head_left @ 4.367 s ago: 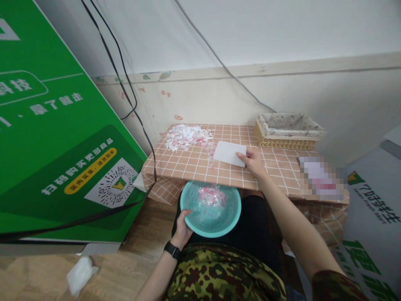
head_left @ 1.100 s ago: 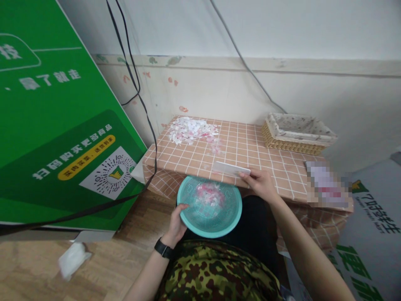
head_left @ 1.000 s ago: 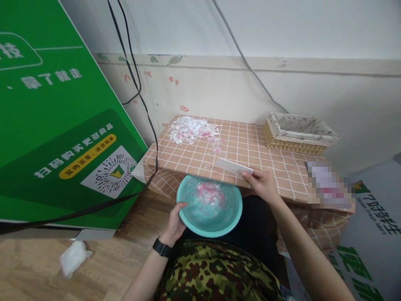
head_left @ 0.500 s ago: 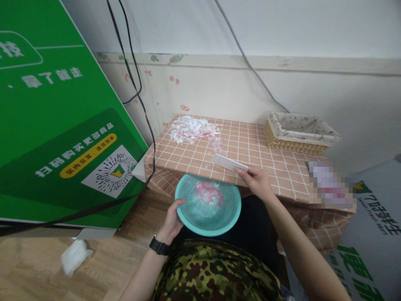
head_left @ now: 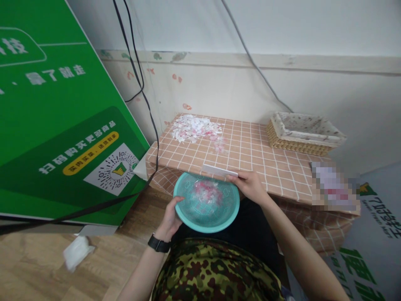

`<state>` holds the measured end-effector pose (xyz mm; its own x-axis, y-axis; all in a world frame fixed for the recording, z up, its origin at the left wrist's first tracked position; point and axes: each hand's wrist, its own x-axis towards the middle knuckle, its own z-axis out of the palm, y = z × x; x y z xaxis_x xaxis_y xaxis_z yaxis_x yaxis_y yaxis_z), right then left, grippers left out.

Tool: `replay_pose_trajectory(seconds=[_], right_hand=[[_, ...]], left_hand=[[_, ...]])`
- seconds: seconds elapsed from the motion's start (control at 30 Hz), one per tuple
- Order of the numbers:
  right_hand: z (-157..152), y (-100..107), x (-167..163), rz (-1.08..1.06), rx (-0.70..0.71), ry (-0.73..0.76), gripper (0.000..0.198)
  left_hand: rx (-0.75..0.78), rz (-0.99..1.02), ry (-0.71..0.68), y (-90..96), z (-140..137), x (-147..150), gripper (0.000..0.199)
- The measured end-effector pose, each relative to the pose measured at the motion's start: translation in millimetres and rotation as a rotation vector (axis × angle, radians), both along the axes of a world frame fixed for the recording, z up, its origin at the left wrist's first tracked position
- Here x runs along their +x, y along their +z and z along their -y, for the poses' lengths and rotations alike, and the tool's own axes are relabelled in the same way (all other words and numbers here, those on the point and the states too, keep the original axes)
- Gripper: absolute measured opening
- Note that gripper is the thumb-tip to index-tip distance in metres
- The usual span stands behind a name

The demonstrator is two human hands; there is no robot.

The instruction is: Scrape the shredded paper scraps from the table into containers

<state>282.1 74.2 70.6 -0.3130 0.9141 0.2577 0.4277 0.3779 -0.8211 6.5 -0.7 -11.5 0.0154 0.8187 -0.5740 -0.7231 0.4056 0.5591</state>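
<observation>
My left hand [head_left: 171, 217] grips the left rim of a turquoise plastic colander [head_left: 216, 223], held just below the table's front edge. Pink and white scraps [head_left: 206, 192] lie in its bottom. In my right hand [head_left: 247, 184] is a flat white strip, like a piece of card [head_left: 219, 170], pinched at its right end. The strip lies along the front edge of the table, just above the colander's far rim. A few pale pink scraps [head_left: 219, 144] are on the tablecloth behind it. Farther back sits a heap of white and pink scraps [head_left: 194, 127].
The table has a brown checked cloth [head_left: 244, 140]. A lined wicker basket [head_left: 300, 144] stands at its back right, and a blurred flat item [head_left: 333, 184] lies at the right. A black strap [head_left: 152, 121] hangs by the green panel [head_left: 62, 125]. A white packet [head_left: 77, 253] is on the floor.
My right hand has drawn the white strip toward me and left, from the tabletop to the front edge. My left hand still grips the colander, which has barely moved.
</observation>
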Motion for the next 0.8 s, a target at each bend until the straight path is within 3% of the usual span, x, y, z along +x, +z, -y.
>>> replay_pose_trajectory(seconds=[0.07,0.13,0.37,0.43,0.63,0.8], right_hand=[[3,1,3,-0.024,-0.023,0.021,0.029],[1,-1,8,-0.040,-0.007,-0.050,0.031],[-30,-9,48,0.050,0.188,-0.547,0.039],[-39,-10,56,0.101,0.193,-0.549,0.041],[-47,-8,59,0.101,0.104,-0.342,0.042],[-45,-7,55,0.073,0.104,-0.373,0.040]], left_hand=[[0.008,0.012,0.000,-0.2,0,0,0.023],[0.014,0.013,-0.002,-0.9,1,1,0.023],[0.010,-0.011,-0.005,-2.5,1,1,0.025],[0.016,-0.004,-0.005,-2.0,1,1,0.025],[-0.004,-0.010,-0.023,0.0,2,1,0.021],[0.002,-0.025,-0.023,-1.4,2,0,0.020]])
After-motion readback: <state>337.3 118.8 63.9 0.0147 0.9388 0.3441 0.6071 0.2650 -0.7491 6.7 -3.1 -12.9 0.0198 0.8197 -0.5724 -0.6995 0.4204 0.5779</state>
